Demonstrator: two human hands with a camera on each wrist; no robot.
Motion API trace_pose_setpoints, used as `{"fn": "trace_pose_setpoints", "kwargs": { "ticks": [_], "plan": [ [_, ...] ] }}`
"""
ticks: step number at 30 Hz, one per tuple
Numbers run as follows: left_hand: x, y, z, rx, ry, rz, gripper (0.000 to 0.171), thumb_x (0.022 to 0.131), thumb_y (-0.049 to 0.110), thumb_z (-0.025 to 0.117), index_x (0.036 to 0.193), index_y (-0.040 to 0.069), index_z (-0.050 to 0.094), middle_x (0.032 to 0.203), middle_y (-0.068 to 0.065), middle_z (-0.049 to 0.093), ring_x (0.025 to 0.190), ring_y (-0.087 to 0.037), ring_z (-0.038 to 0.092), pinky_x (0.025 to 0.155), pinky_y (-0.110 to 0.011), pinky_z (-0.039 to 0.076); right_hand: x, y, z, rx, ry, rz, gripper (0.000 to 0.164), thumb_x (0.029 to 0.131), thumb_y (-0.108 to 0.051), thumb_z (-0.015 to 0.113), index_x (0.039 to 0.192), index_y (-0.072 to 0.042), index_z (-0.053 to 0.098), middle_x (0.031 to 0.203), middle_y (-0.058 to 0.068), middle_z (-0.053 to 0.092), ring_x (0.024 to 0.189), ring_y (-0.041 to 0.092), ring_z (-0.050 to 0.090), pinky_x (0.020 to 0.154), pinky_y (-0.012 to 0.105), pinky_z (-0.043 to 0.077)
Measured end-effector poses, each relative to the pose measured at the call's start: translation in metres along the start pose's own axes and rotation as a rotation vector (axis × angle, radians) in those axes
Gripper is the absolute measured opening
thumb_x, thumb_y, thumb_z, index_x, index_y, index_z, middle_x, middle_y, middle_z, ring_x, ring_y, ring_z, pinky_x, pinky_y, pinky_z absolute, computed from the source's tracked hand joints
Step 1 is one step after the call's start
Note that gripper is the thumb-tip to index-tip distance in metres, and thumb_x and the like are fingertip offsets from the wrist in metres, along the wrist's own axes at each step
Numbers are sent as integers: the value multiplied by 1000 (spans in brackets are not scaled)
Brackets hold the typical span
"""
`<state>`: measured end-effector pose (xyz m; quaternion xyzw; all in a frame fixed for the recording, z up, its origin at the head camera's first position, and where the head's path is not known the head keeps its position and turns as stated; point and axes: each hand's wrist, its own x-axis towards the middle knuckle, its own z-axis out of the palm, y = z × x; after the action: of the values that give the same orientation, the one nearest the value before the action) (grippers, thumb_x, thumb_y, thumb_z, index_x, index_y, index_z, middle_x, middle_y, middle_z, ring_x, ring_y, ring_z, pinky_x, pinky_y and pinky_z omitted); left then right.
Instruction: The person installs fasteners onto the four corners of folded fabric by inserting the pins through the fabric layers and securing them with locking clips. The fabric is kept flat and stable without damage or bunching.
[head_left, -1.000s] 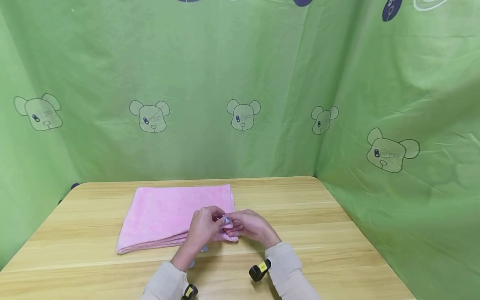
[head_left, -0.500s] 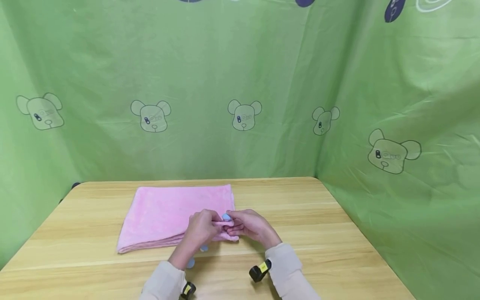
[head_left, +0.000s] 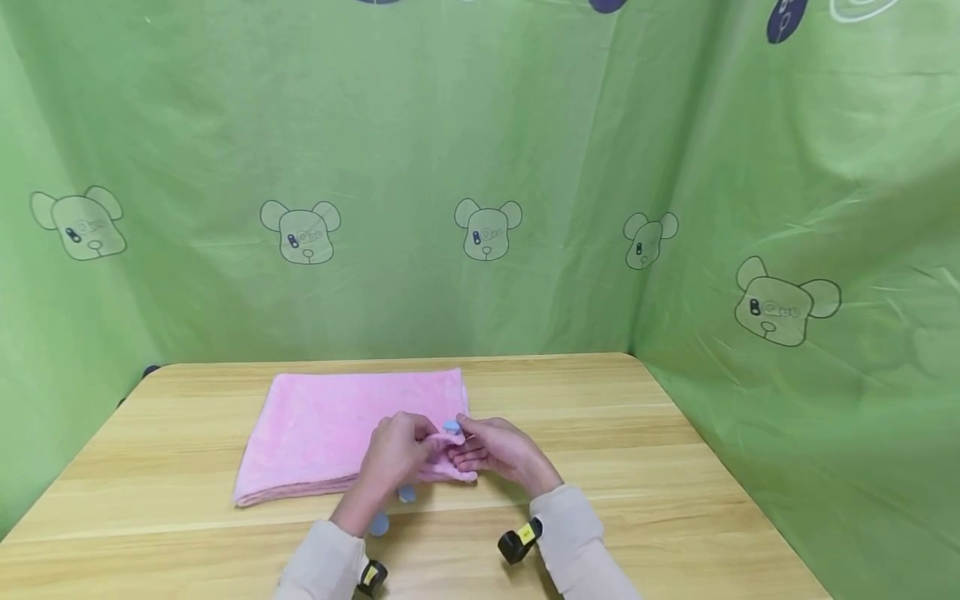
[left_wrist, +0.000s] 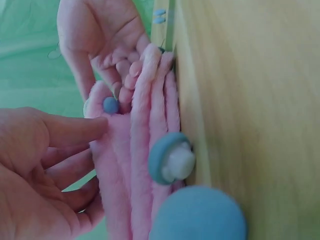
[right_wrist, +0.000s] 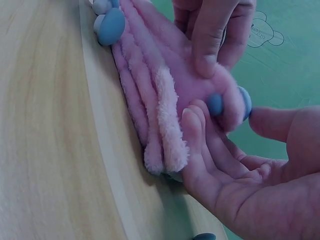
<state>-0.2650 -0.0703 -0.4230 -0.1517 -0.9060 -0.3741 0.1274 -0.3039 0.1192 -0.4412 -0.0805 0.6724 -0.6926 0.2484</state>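
Observation:
A folded pink plush blanket [head_left: 330,425] lies on the table, its layered edges toward me. My left hand [head_left: 393,454] pinches the raised top layer near the front right corner. A small blue mushroom-shaped clip [head_left: 452,426] sits at that raised edge. The right wrist view shows its round cap [right_wrist: 245,102] on the outer side of the cloth and a blue knob [right_wrist: 215,104] on the inner side. My right hand [head_left: 510,454] holds the clip there, thumb tip against the cap and fingers curled under the layer. Part of the left fingers is hidden behind the cloth.
Two more blue mushroom clips, one nearer the blanket [head_left: 406,493] and one nearer me [head_left: 379,524], lie on the wooden table [head_left: 645,500] beside my left forearm. A green curtain [head_left: 390,292] with bear prints stands behind and on both sides.
My left hand has shifted slightly left along the raised edge, still pinching the cloth. The clip at the edge has risen a little, and the right thumb has moved up with it.

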Motion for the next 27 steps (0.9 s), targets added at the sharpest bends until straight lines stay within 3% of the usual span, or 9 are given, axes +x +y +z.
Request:
{"fn": "trace_pose_setpoints", "kwargs": {
  "ticks": [5, 11, 18, 27],
  "plan": [
    [4, -6, -9, -54, 98, -19, 5, 82, 9, 76, 84, 6, 74, 72, 1, 70, 60, -11, 59, 61, -36, 53, 0, 0, 1, -4, -7, 0, 48, 105, -27, 45, 114, 20, 53, 86, 16, 67, 71, 19, 65, 69, 28, 58],
    [10, -19, -23, -109, 187, -70, 10, 83, 10, 76, 91, 4, 75, 82, -6, 73, 74, -18, 67, 72, -41, 57, -1, -2, 2, -34, 10, 13, 43, 105, -23, 44, 112, 18, 55, 86, 15, 67, 73, 19, 65, 71, 29, 58],
    [13, -38, -37, -144, 240, -189, 19, 84, 11, 75, 100, 1, 73, 90, -13, 73, 85, -27, 68, 85, -48, 52, 0, -2, 2, -58, 24, 9, 39, 104, -19, 45, 109, 18, 56, 87, 17, 67, 72, 19, 65, 72, 30, 58],
    [14, -50, -44, -206, 287, -264, 30, 86, -3, 65, 116, 1, 68, 104, -16, 70, 96, -29, 66, 87, -46, 52, 0, -1, 2, -56, 29, 9, 37, 104, -18, 45, 109, 17, 56, 87, 17, 67, 72, 19, 65, 72, 29, 58]
  ]
}}
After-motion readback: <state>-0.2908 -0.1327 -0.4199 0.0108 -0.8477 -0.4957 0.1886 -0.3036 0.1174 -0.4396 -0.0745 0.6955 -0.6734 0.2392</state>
